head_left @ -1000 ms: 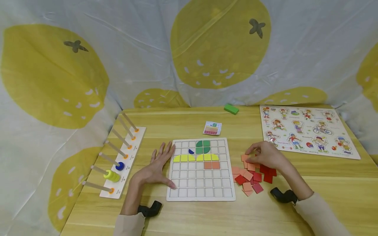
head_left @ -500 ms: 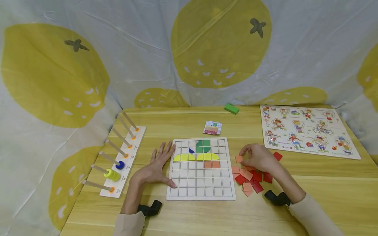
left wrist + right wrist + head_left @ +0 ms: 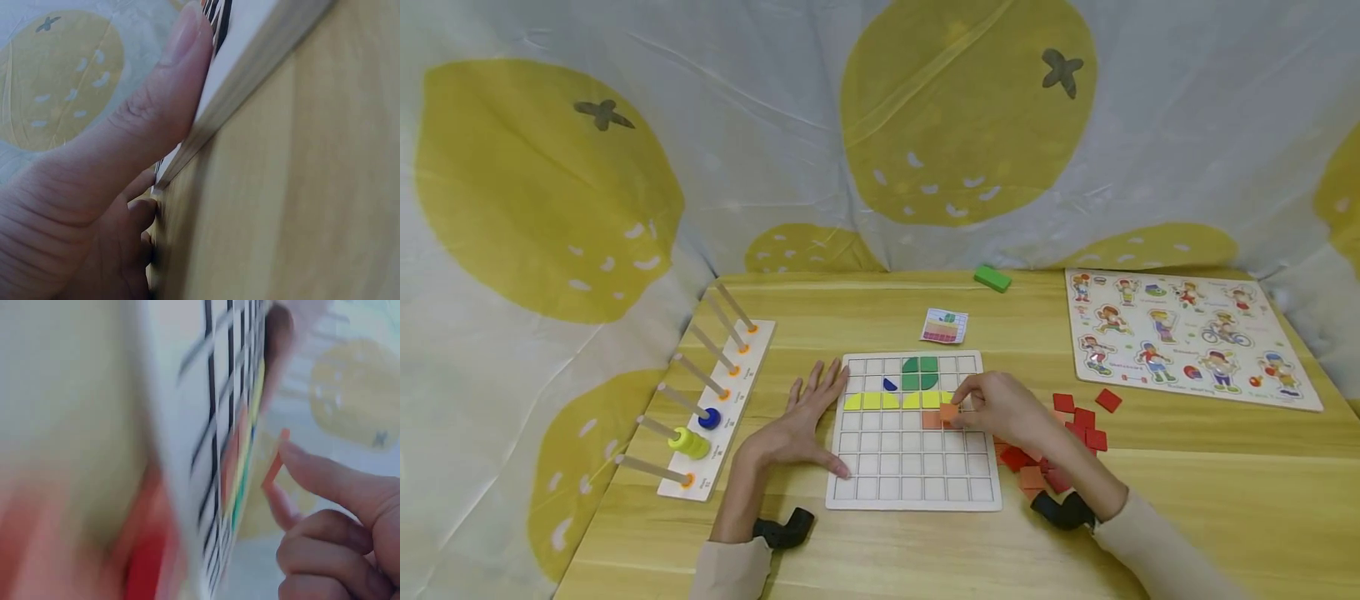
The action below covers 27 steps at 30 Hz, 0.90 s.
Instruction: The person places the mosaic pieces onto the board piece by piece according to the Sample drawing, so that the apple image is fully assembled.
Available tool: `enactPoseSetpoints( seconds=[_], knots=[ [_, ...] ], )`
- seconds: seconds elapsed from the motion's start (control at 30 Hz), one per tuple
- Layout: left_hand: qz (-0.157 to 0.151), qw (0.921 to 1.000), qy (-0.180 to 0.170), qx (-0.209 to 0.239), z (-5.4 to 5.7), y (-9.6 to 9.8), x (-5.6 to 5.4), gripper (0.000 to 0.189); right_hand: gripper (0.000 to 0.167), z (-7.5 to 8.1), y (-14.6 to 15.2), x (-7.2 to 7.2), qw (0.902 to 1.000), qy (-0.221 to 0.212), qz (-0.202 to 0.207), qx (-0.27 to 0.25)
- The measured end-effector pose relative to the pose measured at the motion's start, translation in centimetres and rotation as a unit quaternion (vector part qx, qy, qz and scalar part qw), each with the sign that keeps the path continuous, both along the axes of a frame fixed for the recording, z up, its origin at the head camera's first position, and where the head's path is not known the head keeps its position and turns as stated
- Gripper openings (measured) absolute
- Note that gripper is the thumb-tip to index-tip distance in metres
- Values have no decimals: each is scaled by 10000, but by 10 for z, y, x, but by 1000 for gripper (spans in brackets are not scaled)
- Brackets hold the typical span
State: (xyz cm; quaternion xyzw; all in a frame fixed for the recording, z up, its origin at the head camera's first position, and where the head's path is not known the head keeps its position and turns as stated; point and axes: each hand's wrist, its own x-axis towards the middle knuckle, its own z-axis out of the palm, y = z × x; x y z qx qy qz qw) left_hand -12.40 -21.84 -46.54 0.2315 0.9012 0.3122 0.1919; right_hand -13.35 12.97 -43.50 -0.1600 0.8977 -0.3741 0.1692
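Observation:
A white grid board (image 3: 902, 493) lies on the table. Green tiles (image 3: 920, 373), a small blue piece (image 3: 890, 384), a row of yellow tiles (image 3: 871, 402) and an orange tile (image 3: 931, 419) sit in its cells. My left hand (image 3: 796, 425) rests along the board's left edge, fingers spread and straight, thumb on the lower left rim. Between thumb and index finger my right hand (image 3: 1006, 410) pinches an orange square tile (image 3: 275, 459), held over the board's right part. The right wrist view shows that tile edge-on, apart from the board.
Loose red and orange tiles (image 3: 1078, 425) lie right of the board, partly under the right forearm. A small picture card (image 3: 944, 326) and a green block (image 3: 992, 278) are behind it. A peg rack (image 3: 718, 417) stands left; a picture puzzle board (image 3: 1195, 337) lies right.
My right hand has taken an orange tile from the pile and carried it left over the board. Loose tiles in the pile have shifted. The left hand has stayed in place.

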Motion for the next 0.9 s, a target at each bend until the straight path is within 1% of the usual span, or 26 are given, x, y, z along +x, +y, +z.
enactPoseSetpoints(
  seconds=[0.13, 0.27, 0.4, 0.47, 0.57, 0.7, 0.9],
  knots=[
    [25, 10000, -38, 5, 0, 2, 0, 148, 21, -5, -36, 1, 9997, 83, -7, 211],
    [16, 10000, -45, -42, 1, 2, 0, 149, 18, -9, -52, -1, 9997, 143, -32, 217],
    [10, 10000, -23, 1, 1, 1, 0, 149, 20, -8, -54, -3, 9999, 77, -31, 137],
    [10, 10000, -16, 7, 1, 0, 0, 149, 18, -7, -53, -4, 10000, 20, -3, 55],
    [12, 10000, -5, 26, 1, 0, 0, 149, 15, -7, -52, -6, 9999, 28, 163, -38],
    [42, 10000, -15, -7, 0, 0, 0, 149, 16, -9, -53, -10, 9994, 122, 318, -64],
    [3, 10000, 0, -21, 0, 1, 0, 149, 17, -11, -55, -14, 9993, -40, 294, -225]
  ],
)
